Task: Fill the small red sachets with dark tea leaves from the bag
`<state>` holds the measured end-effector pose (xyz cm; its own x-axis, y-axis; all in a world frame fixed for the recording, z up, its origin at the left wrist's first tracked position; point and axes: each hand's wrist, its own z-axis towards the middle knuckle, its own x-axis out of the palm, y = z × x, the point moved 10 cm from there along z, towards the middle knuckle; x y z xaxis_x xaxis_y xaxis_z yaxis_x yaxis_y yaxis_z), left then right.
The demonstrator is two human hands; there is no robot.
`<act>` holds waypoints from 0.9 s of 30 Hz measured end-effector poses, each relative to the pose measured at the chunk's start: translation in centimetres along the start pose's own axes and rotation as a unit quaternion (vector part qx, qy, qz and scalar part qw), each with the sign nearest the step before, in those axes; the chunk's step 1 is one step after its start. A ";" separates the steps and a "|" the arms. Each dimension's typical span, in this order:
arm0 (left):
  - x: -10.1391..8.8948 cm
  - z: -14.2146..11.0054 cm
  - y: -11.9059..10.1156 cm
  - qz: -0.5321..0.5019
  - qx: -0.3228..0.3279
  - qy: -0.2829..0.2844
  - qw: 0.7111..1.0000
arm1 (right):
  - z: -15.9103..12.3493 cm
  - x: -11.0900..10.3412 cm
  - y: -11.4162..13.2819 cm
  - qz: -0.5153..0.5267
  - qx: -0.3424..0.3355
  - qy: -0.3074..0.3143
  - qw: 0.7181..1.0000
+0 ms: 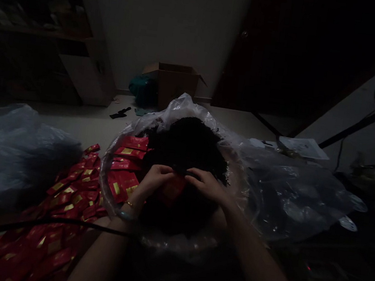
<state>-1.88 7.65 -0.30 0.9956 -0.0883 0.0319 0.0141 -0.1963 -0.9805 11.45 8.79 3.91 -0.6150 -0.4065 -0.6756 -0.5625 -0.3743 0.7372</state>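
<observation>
Red sachet — light, floppy, slick; pinch at top edge. Left hand, right hand together, both clamped on that edge — above dark tea leaves.

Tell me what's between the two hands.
In the head view, a red packet lies between the left hand and the right hand, against the dark heap.

Glossy red packets, crinkled clear plastic
</observation>
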 end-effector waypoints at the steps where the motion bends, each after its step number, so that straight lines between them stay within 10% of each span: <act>1: -0.1 0.0 -0.2 -0.007 0.006 -0.006 1.000 | -0.1 -0.2 -0.6 0.023 0.017 0.010 1.000; 9: -2.5 0.3 -0.9 -0.038 0.061 -0.092 0.993 | -0.8 -2.9 -6.6 -0.129 0.156 -0.004 0.979; 16: -1.1 0.2 -2.0 0.026 0.122 -0.056 0.991 | 0.5 -1.0 -0.5 0.083 -0.017 -0.151 0.985; 27: 0.3 -0.7 -2.6 0.062 0.109 0.042 0.991 | 0.6 -0.1 0.3 0.196 0.018 -0.126 0.972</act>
<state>-1.70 7.44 2.44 0.9797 -0.1821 -0.0834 -0.0783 0.0354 -0.9963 11.04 9.26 4.20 -0.8993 -0.2942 -0.3236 -0.2731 -0.2002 0.9409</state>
